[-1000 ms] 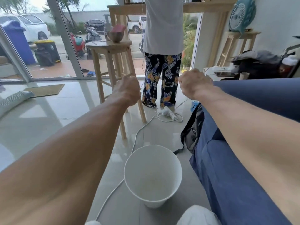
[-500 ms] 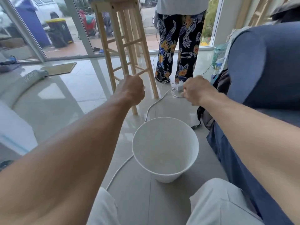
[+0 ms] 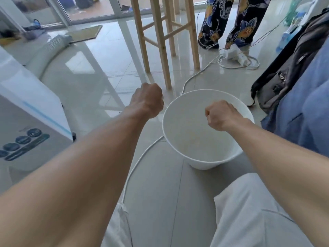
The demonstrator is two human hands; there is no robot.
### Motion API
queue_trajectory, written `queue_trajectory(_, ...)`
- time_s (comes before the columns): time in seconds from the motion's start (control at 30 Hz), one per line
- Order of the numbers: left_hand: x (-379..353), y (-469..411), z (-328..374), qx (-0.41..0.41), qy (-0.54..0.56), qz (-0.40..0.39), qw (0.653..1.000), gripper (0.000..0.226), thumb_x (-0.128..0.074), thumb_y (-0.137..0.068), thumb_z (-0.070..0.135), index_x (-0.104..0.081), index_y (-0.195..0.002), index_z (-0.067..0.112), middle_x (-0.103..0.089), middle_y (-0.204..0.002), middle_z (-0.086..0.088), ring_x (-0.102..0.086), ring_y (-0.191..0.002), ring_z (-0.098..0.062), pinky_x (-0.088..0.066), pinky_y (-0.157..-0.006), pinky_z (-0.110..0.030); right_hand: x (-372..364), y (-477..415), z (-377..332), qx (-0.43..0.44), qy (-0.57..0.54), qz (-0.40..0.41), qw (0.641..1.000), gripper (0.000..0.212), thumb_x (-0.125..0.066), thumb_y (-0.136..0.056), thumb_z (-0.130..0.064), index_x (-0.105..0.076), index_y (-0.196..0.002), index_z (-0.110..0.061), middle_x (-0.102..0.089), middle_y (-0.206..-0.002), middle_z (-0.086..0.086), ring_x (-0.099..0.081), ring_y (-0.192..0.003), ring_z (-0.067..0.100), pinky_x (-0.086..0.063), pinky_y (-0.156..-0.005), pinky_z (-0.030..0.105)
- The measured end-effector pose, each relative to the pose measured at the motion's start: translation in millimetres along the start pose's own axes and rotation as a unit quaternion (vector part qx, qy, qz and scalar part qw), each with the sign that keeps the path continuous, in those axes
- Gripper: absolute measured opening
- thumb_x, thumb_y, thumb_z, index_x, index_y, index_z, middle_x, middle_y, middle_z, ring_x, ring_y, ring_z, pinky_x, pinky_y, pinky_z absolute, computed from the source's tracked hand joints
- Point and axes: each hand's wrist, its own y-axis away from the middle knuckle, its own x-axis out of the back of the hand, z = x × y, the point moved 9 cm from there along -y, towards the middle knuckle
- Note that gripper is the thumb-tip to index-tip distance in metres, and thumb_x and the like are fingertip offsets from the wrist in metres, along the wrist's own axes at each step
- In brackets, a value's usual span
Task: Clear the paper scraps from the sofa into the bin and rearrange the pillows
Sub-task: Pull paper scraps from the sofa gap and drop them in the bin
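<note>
A white round bin (image 3: 179, 104) stands on the tiled floor in front of my knees, and nothing shows inside it. My left hand (image 3: 147, 100) is curled into a fist just left of the bin's rim. My right hand (image 3: 220, 114) is also a fist, held over the bin's open top. I see nothing in either fist, and the palms are turned away from me. The blue sofa (image 3: 306, 118) fills the right edge. No paper scraps or pillows are in view.
A wooden stool (image 3: 160, 41) stands beyond the bin, with a person's patterned trouser legs (image 3: 231, 20) behind it. A power strip (image 3: 235, 55) and a white cable (image 3: 138, 161) lie on the floor. A dark backpack (image 3: 284, 72) leans against the sofa. A white appliance (image 3: 26, 113) stands at left.
My view has tilted down and both fists have dropped lower. The right fist has come over the bin and the left fist beside its rim.
</note>
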Motion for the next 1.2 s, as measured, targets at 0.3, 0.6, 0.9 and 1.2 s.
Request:
queue_trajectory(0.3,-19,2,-2,0.009,0.008,-0.013,1.000,0.024,-0.052,-0.091,0.016,-0.072,-0.103,0.011,-0.063,-0.108,-0.014,-0.061,-0.093,-0.037,-0.054,-0.082,-0.040,-16,-6,6,0.005,-0.082,-0.032,0.996,0.034,-0.039,-0.097,-0.030,-0.062,-0.122,-0.029,-0.053,-0.133,0.005,-0.051,-0.120,0.032,-0.042,-0.097,0.035)
queue_trajectory(0.6,-48,-9,42,-0.037,0.069,-0.034,0.996,0.031,-0.049,-0.092,0.015,-0.071,-0.111,0.027,-0.062,-0.117,-0.011,-0.060,-0.101,-0.034,-0.046,-0.080,-0.032,-17,16,54,-0.043,0.019,0.006,0.999,0.052,-0.034,-0.100,-0.037,-0.027,-0.149,-0.021,-0.012,-0.158,0.011,-0.005,-0.146,0.031,-0.014,-0.115,0.043)
queue_trajectory(0.9,-120,-17,79,-0.057,0.073,-0.040,0.995,0.038,-0.050,-0.092,0.013,-0.061,-0.129,0.012,-0.050,-0.136,-0.005,-0.051,-0.121,-0.027,-0.043,-0.095,-0.035,-41,28,77,-0.065,-0.034,0.012,0.997,0.063,-0.033,-0.101,-0.037,-0.008,-0.154,-0.014,0.005,-0.161,0.011,0.008,-0.148,0.025,-0.002,-0.118,0.040)
queue_trajectory(1.2,-226,14,93,-0.089,-0.095,-0.339,0.932,0.054,-0.052,-0.093,0.041,-0.048,-0.141,0.018,-0.045,-0.143,-0.010,-0.039,-0.133,-0.029,-0.037,-0.108,-0.038,-49,26,81,-0.060,-0.037,0.022,0.997,0.058,-0.031,-0.102,-0.033,-0.012,-0.154,-0.014,0.005,-0.161,0.014,0.008,-0.148,0.027,-0.002,-0.118,0.039)
